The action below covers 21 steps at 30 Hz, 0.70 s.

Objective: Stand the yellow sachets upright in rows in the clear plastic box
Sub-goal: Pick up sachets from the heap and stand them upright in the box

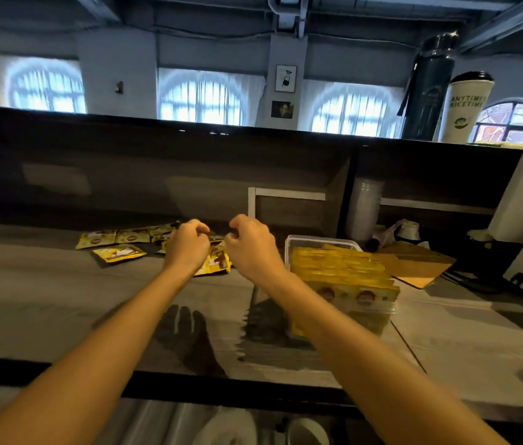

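Close to the person, two bare arms reach out over the grey table (45, 300). Both hands sit side by side over a small heap of yellow sachets (217, 261). The left hand (186, 247) has its fingers curled down. The right hand (250, 248) is curled the same way. The backs of the hands hide the fingertips, so I cannot tell if they pinch a sachet or just touch the heap.

The clear plastic box (318, 241) is to the right, just beside the right hand, so that hand is the nearer one. Its long side runs away from the person. It looks nearly full of standing sachets (340, 271), packed in rows with their flat faces turned to the person.

More loose sachets (119, 252) lie flat to the left, a bit past the left hand. I think they go in next.

Farther right lies a brown card (414, 263).
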Each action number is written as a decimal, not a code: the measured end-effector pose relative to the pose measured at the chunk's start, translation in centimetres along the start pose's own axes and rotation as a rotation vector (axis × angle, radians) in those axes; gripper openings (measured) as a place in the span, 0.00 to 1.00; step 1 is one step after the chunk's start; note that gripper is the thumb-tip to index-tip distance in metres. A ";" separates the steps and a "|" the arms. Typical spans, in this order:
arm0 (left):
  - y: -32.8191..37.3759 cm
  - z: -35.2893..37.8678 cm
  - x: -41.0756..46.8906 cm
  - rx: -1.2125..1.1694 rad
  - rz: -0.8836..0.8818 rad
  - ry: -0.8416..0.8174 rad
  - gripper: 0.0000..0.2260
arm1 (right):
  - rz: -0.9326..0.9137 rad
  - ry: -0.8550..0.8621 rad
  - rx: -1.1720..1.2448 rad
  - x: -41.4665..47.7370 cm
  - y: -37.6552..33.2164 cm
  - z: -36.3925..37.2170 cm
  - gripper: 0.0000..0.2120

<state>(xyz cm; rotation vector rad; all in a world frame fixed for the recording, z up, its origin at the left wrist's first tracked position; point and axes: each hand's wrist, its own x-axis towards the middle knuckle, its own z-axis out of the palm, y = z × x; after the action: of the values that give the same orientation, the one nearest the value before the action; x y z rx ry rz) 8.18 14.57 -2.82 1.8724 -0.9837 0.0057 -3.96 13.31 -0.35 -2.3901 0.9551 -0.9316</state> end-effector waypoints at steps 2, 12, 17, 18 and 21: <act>-2.0 0.1 -0.3 0.079 -0.058 -0.042 0.15 | 0.050 -0.081 -0.043 -0.1 0.8 3.0 0.17; -6.5 4.6 -0.8 0.442 0.028 -0.408 0.25 | 0.385 -0.191 -0.206 1.4 6.4 9.0 0.27; -6.4 4.7 -0.7 0.592 0.088 -0.496 0.21 | 0.423 -0.191 -0.202 2.2 7.6 8.9 0.29; -6.3 4.6 -0.9 0.594 0.108 -0.455 0.19 | 0.432 -0.200 -0.201 2.3 7.7 8.9 0.27; -6.4 3.7 -1.5 0.554 0.160 -0.280 0.16 | 0.382 -0.193 -0.301 1.9 7.4 8.8 0.22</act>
<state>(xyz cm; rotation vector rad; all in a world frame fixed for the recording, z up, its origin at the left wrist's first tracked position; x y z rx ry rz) 9.74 13.91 -10.19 2.3315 -1.4310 0.1257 -0.05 7.89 -9.95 -2.3501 1.4896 -0.4329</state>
